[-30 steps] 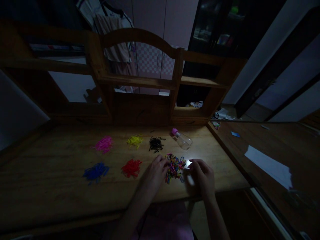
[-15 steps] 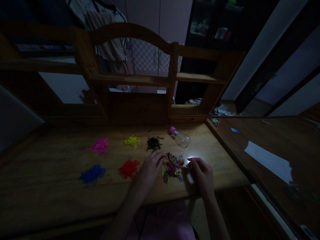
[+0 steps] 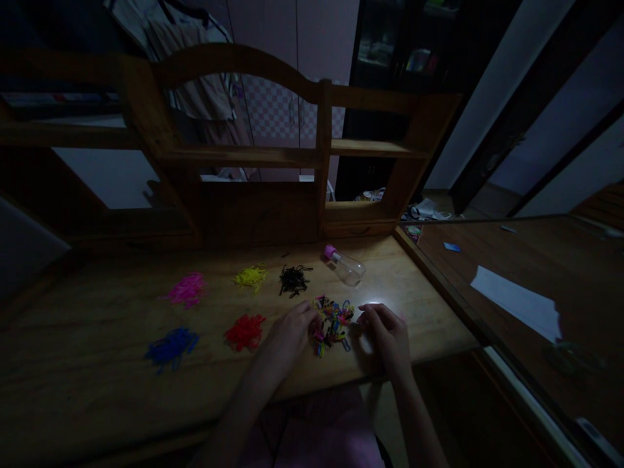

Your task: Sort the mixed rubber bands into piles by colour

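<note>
A mixed heap of small coloured elastic bands (image 3: 331,322) lies on the wooden desk (image 3: 97,383) between my hands. My left hand (image 3: 288,338) rests at the heap's left edge, fingers bent and touching the bands. My right hand (image 3: 385,338) sits at the heap's right edge with its fingers curled inward; what they pinch is too dark to tell. Sorted piles lie further left: pink (image 3: 186,290), yellow (image 3: 250,277), black (image 3: 293,280), red (image 3: 244,331) and blue (image 3: 170,348).
A small clear bottle with a pink cap (image 3: 345,264) lies on its side behind the heap. A wooden shelf unit (image 3: 253,156) stands along the desk's back. A second desk at the right carries a white sheet (image 3: 517,302). The room is very dark.
The view has drifted, so everything sits a little further left and lower. Both hands stay at the mixed heap, their fingers shifting slightly among the bands.
</note>
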A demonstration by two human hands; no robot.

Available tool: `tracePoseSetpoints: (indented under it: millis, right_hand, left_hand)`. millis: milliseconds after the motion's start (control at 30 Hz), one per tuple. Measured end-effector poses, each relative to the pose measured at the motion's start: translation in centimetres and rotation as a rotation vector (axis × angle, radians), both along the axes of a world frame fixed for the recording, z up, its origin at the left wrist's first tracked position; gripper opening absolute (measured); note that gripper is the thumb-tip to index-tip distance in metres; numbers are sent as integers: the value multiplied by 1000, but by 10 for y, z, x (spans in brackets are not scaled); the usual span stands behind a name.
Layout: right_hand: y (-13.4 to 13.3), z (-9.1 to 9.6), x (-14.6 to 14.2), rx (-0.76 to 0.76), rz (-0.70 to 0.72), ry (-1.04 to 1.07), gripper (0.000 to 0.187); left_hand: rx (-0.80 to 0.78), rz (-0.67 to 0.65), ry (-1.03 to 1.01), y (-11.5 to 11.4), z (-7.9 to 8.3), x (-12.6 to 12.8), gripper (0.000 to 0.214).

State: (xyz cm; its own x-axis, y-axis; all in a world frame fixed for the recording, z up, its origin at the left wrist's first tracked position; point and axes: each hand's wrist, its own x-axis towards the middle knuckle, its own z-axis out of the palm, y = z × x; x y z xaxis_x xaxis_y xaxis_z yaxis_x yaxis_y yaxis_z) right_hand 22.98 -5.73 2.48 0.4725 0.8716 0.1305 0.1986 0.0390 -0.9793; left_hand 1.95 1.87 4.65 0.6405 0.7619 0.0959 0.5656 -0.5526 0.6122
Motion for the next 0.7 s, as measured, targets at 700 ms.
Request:
tracePoseSetpoints:
  millis: [700]
  right_hand:
    - [-1,-1,1,11,18,-18,28]
  left_hand:
    - [165,-160,91,34,3,6,35]
